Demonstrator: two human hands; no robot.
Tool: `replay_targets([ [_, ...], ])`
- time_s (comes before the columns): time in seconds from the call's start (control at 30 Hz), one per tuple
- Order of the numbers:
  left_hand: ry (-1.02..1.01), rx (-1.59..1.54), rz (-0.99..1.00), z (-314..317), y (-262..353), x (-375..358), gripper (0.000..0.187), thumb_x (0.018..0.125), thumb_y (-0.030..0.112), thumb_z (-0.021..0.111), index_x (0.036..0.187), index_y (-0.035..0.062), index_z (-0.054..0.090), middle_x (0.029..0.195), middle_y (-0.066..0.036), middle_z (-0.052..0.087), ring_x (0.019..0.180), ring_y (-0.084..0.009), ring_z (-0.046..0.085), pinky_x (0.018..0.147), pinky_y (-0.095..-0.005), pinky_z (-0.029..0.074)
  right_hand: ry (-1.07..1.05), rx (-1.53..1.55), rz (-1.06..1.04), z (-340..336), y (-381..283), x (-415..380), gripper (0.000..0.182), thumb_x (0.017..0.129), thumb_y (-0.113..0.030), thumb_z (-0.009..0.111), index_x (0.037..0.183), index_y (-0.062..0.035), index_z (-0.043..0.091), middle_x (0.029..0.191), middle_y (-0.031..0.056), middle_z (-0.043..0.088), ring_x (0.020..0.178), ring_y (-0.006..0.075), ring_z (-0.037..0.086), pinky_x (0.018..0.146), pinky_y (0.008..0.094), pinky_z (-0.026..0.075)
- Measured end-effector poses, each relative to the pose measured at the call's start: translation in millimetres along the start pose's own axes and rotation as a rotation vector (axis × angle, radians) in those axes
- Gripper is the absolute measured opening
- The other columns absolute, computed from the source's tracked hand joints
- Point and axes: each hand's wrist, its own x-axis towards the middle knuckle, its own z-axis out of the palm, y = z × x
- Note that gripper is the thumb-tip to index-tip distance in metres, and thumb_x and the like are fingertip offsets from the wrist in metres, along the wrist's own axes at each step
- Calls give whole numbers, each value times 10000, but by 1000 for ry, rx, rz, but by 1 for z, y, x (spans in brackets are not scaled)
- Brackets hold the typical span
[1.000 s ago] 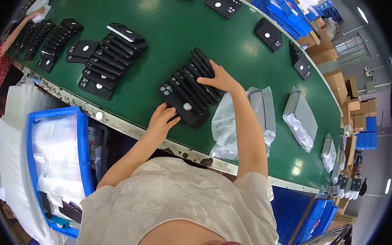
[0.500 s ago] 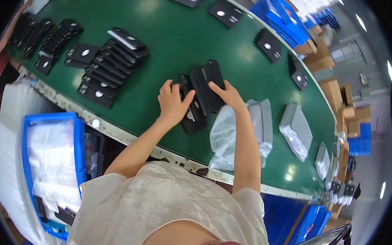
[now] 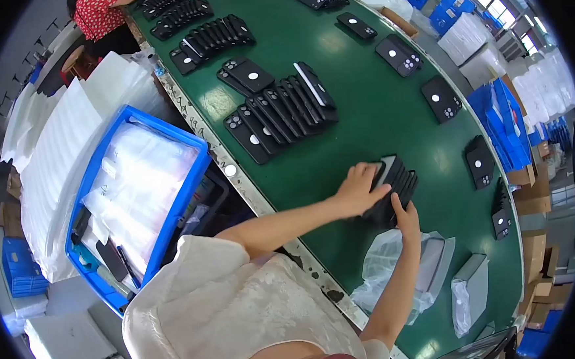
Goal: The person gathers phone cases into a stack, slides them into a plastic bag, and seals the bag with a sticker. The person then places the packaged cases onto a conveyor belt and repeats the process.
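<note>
Green surface (image 3: 357, 142) in a packed workroom, cardboard boxes (image 3: 535, 248) and blue bins (image 3: 498, 126) off past its far edge. Left grip (image 3: 362, 191) is curled over the left side of a black stack (image 3: 403, 182) of what look like phone cases; right grip (image 3: 406, 219) has its near end, thumb on top, fingers along the right side, undersides hidden. So the stack is pinched between 2 hands, imo because thin loose pieces would slide apart with just 1. Up and left of the left grip, well apart, there's a fanned row (image 3: 283, 110) of similar cases, probably overlapped so each lifts off easily. Just below the right grip sits a grey box (image 3: 435, 262) with clear plastic (image 3: 379, 263), likely parked there to stay reachable.
</note>
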Motion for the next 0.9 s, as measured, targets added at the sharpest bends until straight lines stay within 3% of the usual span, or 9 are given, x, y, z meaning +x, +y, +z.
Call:
replay_targets([
  [0.17,-363,19,-251,-4,-32,39,707,917,424,639,1394,-51,423,1310,-263,460,1215,-424,464,1058,-455,388,148,111,-63,27,-14,-4,594,879,-384,749,1236,56,571,1160,178,661,1071,236,623,938,349,479],
  [0.27,31,-93,241,-23,2,22,772,864,409,719,1390,-57,402,1315,-260,446,1220,-423,461,1056,-471,393,353,296,-253,33,-40,-22,625,819,-253,830,1257,48,502,1200,168,624,1078,229,601,954,347,479],
  [0.33,40,-122,400,-51,19,23,848,805,311,801,1420,-45,336,1333,-228,437,1222,-384,480,1072,-476,388,474,247,-334,37,-57,-37,716,764,-151,871,1285,32,415,1210,156,597,1084,224,583,966,349,476],
  [0.4,-95,-377,292,-52,2,27,847,763,320,827,1388,-37,382,1334,-228,439,1251,-399,461,1076,-458,383,400,454,-263,50,-39,-34,784,752,-158,881,1310,27,362,1242,155,577,1101,221,571,972,350,472],
  [0.47,-152,-471,228,-31,-43,31,900,764,310,837,1415,-41,325,1318,-236,440,1328,-382,420,1055,-449,411,378,283,-269,61,-15,-26,833,739,-190,887,1329,36,345,1259,185,554,1116,252,580,975,370,473],
  [0.57,-120,-285,320,-22,-60,31,915,797,344,814,1431,-42,279,1303,-273,465,1311,-403,467,1024,-436,452,391,159,-286,71,-26,-20,839,742,-281,874,1332,60,384,1264,224,552,1123,334,605,962,401,488],
  [0.73,-289,65,5,-74,17,46,871,858,513,696,1420,-46,336,1309,-296,524,1197,-425,565,991,-429,484,517,-225,-191,46,-75,-37,805,808,-417,798,1327,67,419,1218,238,596,1129,368,609,947,422,489],
  [0.83,-515,255,-221,-82,14,42,870,879,592,621,1415,-44,367,1300,-295,558,1153,-426,596,969,-434,497,187,-259,108,37,-81,-38,854,826,-527,731,1336,87,423,1174,268,616,1098,423,614,937,444,492],
  [0.9,-520,255,-168,-67,-17,45,885,878,630,583,1418,-41,384,1285,-292,575,1179,-417,585,968,-442,494,238,-211,100,53,-54,-36,852,830,-527,725,1335,89,424,1159,268,624,1085,422,621,932,442,494],
])
